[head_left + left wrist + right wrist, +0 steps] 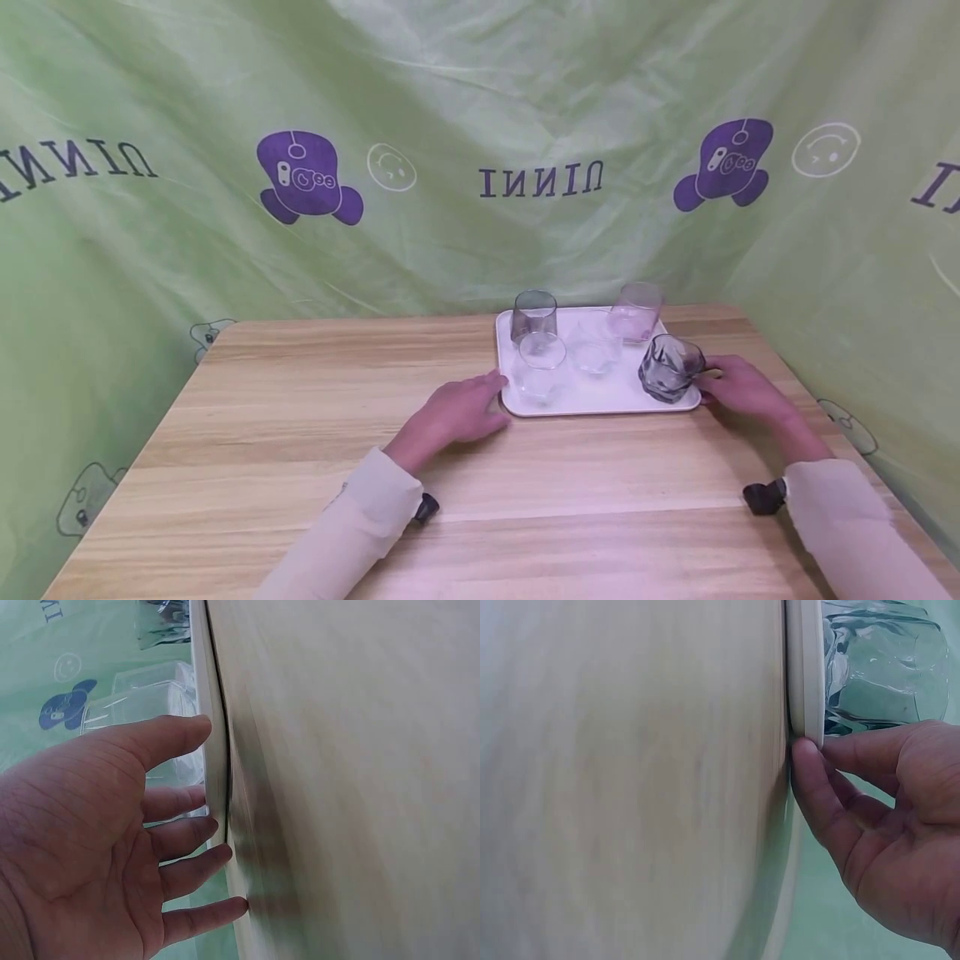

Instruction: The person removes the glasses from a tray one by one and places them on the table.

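Note:
A white tray (600,398) bears several glasses: grey (534,319) at back left, clear (538,375) at front left, clear (595,354) in the middle, pink (636,313) at back right, dark faceted (670,369) at front right. My left hand (463,410) is at the tray's left front corner; the left wrist view shows that hand (97,840) with extended, spread fingers beside the rim (202,682). My right hand (742,387) is at the right front corner. In the right wrist view, this hand (900,817) pinches the tray's edge (808,675) between thumb and finger, beside the dark glass (889,671).
The wooden table (315,433) extends left of the tray and in front of it. A green printed cloth (450,242) hangs behind the table and along both sides. The tray lies near the table's back edge.

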`<move>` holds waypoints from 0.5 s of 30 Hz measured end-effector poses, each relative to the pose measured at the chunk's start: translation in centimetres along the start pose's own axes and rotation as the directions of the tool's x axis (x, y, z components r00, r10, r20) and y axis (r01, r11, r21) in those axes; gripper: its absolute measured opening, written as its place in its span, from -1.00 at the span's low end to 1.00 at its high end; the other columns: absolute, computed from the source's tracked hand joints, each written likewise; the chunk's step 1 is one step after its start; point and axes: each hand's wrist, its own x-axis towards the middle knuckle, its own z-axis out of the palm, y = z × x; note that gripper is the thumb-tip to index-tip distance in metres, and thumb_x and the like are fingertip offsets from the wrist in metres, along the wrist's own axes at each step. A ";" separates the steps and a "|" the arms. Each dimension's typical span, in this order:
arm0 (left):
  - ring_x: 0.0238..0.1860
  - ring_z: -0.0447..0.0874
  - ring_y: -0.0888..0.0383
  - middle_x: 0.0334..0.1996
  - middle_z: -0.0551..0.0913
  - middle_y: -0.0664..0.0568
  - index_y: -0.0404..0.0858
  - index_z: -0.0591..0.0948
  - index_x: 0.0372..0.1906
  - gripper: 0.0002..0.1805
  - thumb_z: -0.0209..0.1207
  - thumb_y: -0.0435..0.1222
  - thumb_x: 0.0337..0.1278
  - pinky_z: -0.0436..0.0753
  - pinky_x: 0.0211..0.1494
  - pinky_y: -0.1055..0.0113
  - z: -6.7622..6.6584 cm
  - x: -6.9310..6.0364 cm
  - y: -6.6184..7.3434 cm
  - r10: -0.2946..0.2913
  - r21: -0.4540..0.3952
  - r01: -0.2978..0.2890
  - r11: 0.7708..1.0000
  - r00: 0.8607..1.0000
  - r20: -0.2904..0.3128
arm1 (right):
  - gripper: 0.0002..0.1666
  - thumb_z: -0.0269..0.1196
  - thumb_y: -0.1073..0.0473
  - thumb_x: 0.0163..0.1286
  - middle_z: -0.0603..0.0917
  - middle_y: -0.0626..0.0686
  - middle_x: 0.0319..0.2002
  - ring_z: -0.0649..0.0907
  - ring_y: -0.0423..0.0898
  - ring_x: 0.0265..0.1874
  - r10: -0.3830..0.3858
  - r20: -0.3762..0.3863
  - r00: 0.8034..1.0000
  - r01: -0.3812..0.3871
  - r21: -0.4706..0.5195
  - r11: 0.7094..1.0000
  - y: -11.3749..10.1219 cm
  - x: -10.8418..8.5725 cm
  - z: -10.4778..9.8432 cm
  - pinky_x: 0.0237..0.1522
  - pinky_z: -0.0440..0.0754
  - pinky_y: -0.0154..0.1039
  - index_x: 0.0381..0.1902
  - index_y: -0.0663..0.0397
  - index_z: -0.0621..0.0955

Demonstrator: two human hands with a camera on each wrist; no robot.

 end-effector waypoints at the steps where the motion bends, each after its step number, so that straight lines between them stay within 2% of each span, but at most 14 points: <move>1: 0.50 0.28 0.00 0.54 0.29 -0.08 -0.24 0.36 0.53 -0.26 0.16 0.04 0.42 0.37 0.47 0.09 -0.1 -0.1 -0.2 0.000 -0.006 0.000 1.000 1.000 -0.004 | -0.76 0.12 0.32 0.53 0.60 -0.01 -0.49 0.56 -0.08 -0.42 -0.001 0.002 1.000 0.001 0.000 1.000 -0.2 0.1 0.1 -0.25 0.52 -0.20 -0.12 0.44 0.66; 4: 0.49 0.31 -0.02 0.53 0.30 -0.09 -0.23 0.37 0.53 -0.27 0.17 0.04 0.42 0.38 0.46 0.06 -0.2 -0.6 -0.7 -0.004 -0.017 0.004 1.000 1.000 -0.015 | -0.74 0.14 0.33 0.53 0.63 0.00 -0.46 0.57 -0.07 -0.42 -0.008 0.010 1.000 0.008 0.006 1.000 -0.8 0.4 0.4 -0.23 0.53 -0.17 -0.05 0.48 0.65; 9: 0.43 0.39 -0.07 0.48 0.39 -0.11 -0.22 0.41 0.50 -0.29 0.21 0.05 0.41 0.44 0.41 0.01 -0.6 -1.3 -1.5 -0.012 -0.026 0.011 1.000 0.999 -0.038 | -0.66 0.16 0.34 0.51 0.66 0.04 -0.43 0.59 -0.07 -0.44 -0.012 0.027 1.000 0.011 0.041 0.999 -1.7 0.9 1.0 -0.29 0.56 -0.24 0.08 0.56 0.59; 15: 0.36 0.49 -0.10 0.40 0.49 -0.13 -0.22 0.45 0.45 -0.32 0.23 0.04 0.39 0.51 0.35 0.01 -0.9 -1.9 -2.3 -0.010 -0.038 0.008 0.999 0.998 -0.061 | -0.58 0.18 0.39 0.47 0.72 0.20 -0.24 0.66 -0.07 -0.38 -0.004 0.046 0.999 -0.002 0.122 0.993 -2.1 1.3 1.9 -0.34 0.68 -0.29 0.18 0.63 0.51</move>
